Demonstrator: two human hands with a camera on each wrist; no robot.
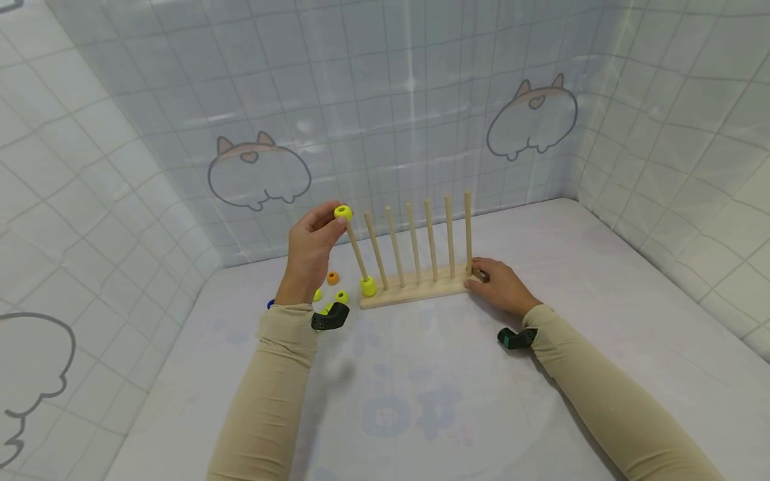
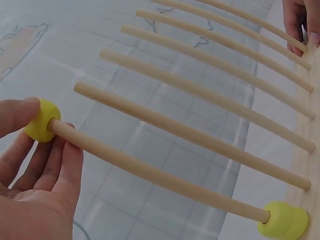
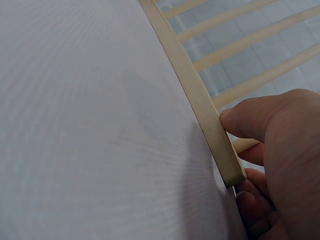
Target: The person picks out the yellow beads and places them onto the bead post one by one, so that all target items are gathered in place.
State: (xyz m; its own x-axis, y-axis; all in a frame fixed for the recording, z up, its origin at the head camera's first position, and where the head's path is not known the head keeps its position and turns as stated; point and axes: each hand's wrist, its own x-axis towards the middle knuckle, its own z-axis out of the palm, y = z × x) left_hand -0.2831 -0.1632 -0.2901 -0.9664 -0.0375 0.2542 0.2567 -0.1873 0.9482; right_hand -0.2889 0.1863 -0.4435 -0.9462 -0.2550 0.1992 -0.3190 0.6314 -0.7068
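My left hand [image 1: 309, 245] pinches a yellow bead [image 2: 42, 122] between thumb and fingers at the top of the leftmost wooden peg [image 2: 160, 172]. The peg's tip sits in the bead's hole. Two yellow beads [image 2: 284, 221] are stacked at the foot of that same peg. Several bare pegs [image 1: 414, 244] stand in a row on the long wooden base [image 1: 415, 290]. At the base's right end, my right hand [image 1: 500, 287] grips it, the thumb [image 3: 245, 117] on its front edge and fingers behind, around the last peg.
Left of the base lie an orange bead [image 1: 333, 277] and several loose yellow beads [image 1: 341, 296], some partly hidden by the left wrist. A blue bead [image 1: 271, 304] shows beyond that wrist. A tile-patterned curtain [image 1: 385, 100] hangs behind the white-covered table [image 1: 457, 387].
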